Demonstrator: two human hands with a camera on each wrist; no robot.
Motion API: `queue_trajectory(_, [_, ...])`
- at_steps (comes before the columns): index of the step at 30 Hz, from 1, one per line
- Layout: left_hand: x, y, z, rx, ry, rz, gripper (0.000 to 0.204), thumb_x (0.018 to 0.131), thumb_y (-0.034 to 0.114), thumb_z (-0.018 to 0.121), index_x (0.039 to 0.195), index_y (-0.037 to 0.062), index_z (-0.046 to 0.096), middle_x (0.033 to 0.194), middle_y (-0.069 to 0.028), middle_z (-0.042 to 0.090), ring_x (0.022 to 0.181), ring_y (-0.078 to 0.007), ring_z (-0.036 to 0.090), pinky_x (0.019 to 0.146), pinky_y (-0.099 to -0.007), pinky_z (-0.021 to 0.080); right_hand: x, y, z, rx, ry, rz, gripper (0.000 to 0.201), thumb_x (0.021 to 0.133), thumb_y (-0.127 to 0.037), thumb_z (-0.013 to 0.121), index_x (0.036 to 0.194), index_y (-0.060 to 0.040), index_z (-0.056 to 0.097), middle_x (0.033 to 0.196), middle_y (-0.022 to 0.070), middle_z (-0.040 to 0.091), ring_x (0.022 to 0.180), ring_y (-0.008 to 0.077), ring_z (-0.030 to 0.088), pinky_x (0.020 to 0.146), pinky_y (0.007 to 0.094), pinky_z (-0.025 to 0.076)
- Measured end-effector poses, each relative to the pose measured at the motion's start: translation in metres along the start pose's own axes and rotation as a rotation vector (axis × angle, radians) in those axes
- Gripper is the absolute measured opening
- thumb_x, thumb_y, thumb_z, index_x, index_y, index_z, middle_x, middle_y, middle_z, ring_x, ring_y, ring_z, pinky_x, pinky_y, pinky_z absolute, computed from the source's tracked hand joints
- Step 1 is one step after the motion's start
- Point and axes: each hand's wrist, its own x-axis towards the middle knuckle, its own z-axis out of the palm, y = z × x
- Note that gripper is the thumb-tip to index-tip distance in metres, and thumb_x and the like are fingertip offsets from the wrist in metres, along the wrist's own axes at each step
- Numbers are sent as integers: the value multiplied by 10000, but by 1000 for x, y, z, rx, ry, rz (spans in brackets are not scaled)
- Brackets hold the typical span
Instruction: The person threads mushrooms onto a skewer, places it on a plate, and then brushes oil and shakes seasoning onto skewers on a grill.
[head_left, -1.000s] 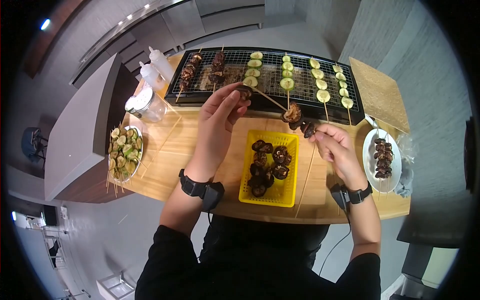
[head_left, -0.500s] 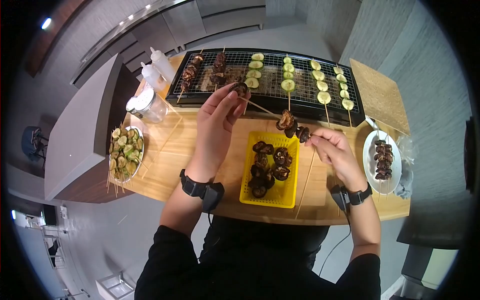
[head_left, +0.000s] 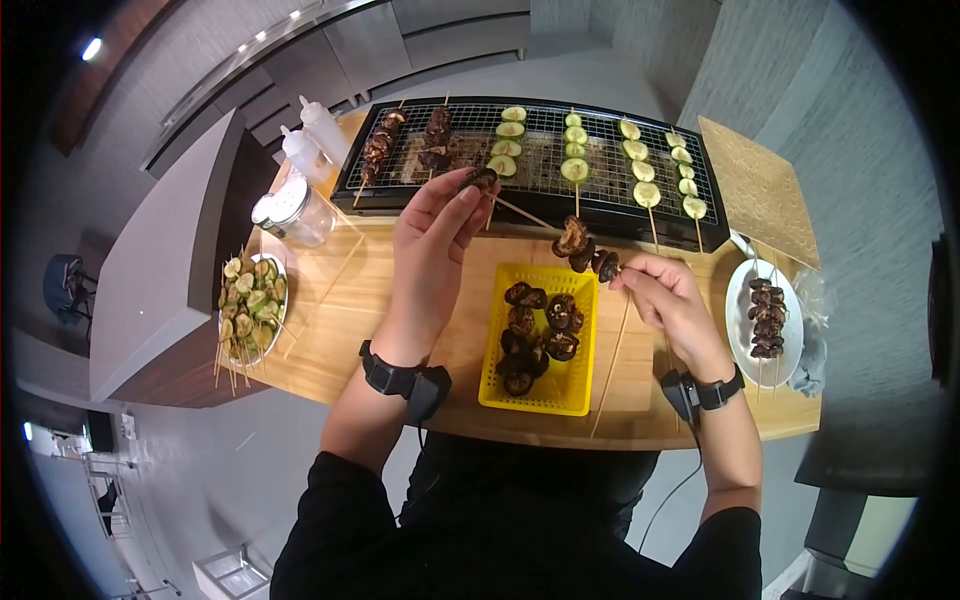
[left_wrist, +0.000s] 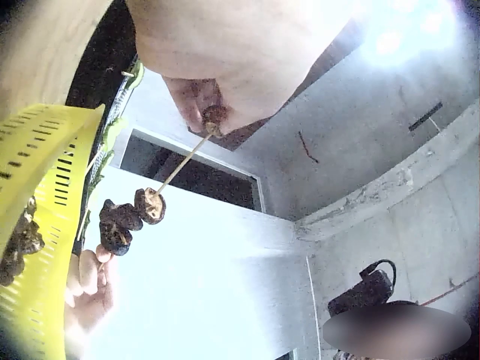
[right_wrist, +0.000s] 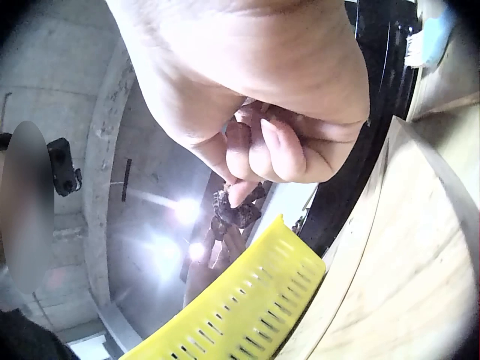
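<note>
Between the thumb and fingers of my left hand [head_left: 428, 240] is a dark grilled mushroom [head_left: 481, 180]. One end of a wooden skewer [head_left: 522, 212] meets that mushroom, also seen in the left wrist view. My right hand [head_left: 670, 300] pinches the skewer close behind several mushrooms [head_left: 571, 237] threaded on it. Both hands are held above the table, with a yellow plastic basket [head_left: 537, 404] below them. Loose mushrooms [head_left: 519, 350] lie in the basket. In the right wrist view, curled fingers [right_wrist: 259, 161] hide much of the grip on the skewer.
Behind the hands, a black grill [head_left: 460, 205] carries mushroom and zucchini skewers. A plate of zucchini skewers [head_left: 247, 300] stands left, a white plate [head_left: 740, 340] with mushroom skewers right. A bare skewer [head_left: 611, 370] lies beside the basket. Jars [head_left: 300, 212] and squeeze bottles [head_left: 315, 135] stand back left.
The right hand and the threaded mushrooms have shifted slightly left, closer to the left hand. The mushroom in the left hand has turned a little and the skewer end now meets it.
</note>
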Motion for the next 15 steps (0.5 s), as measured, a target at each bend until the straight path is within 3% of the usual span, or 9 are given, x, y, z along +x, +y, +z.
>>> queue_trajectory(8, [-2,2,1,11,-28,15,231,1068,130,560,1257,24,640,1215,-118,710,1163,-203,682,1015,-313,549,-1,-1,0,12,0,-1,192,1049,-174,599,993,-55,738,611,-101,429,528,-1,313,495,217,201])
queue_trajectory(15, [-2,-1,-2,31,21,57,222,1059,112,580,1268,68,640,1206,-48,699,1139,-144,659,990,-291,514,0,-3,3,-3,18,-15,189,1041,-131,570,984,8,684,569,-84,424,484,8,294,492,212,215])
